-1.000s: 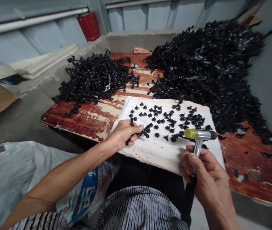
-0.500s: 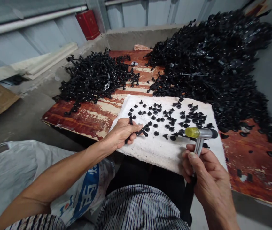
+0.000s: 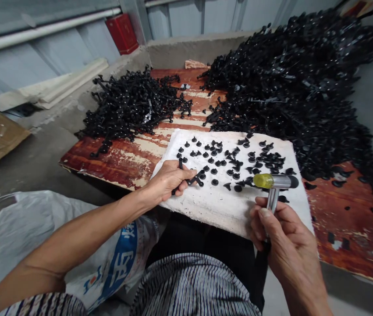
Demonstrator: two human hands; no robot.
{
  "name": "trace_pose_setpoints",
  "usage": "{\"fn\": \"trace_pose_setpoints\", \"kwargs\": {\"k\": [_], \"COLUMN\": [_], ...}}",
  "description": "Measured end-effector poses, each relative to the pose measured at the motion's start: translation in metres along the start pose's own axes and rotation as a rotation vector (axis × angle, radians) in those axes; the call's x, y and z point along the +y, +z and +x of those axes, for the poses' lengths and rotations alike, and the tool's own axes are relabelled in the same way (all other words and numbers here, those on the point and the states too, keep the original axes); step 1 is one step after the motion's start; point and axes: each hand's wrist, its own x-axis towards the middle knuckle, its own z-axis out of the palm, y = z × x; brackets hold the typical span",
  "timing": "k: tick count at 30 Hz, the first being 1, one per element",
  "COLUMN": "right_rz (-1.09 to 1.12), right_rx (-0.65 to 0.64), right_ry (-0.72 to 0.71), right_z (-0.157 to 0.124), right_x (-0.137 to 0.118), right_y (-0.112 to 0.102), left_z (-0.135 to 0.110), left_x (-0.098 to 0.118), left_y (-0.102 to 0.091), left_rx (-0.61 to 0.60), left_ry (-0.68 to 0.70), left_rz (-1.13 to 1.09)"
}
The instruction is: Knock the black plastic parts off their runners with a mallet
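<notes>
Black moulded plastic dominated the head view: a stiff, light-looking runner of studs (image 3: pixel 194 177) lay pinched in the curled left hand (image 3: pixel 169 180), best held by its stem, above a rough white pad (image 3: pixel 206 206) scattered with loose studs (image 3: pixel 215 153). The closed right hand (image 3: pixel 285 245) gripped the steel handle of a yellow-tipped mallet (image 3: pixel 273 181), its head just over the pad.

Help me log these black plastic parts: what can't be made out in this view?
All in the head view:
The black part in the left hand: its middle is hidden by the fingers.
The mallet: its handle end is hidden by the right hand.
The large heap: single parts are too small to tell, and the top edge cuts it off.
</notes>
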Motion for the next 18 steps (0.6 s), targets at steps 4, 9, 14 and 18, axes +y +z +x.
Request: {"fn": "trace_pose_setpoints", "kwargs": {"k": [4,9,14,18], "right_rz": [-0.314,-0.748,-0.944,-1.041], "right_rx": [-0.087,-0.196,-0.315,-0.335], "right_ry": [-0.064,-0.513,-0.861,-0.907], "right_z": [0.000,0.008,0.023,0.030], "right_x": [-0.008,-0.024,-0.031,-0.040], "right_y": [-0.008,-0.007,0.001,0.013], "left_z": [0.004,0.017,0.018,0.013], "left_x": [0.005,0.003,0.005,0.010], "left_y": [-0.002,-0.009,-0.009,-0.005], "left_rx": [-0.023,-0.048,-0.045,-0.034], "left_ry": [0.020,0.111,0.133,0.106], "left_rz": [0.084,0.263,0.301,0.305]}}
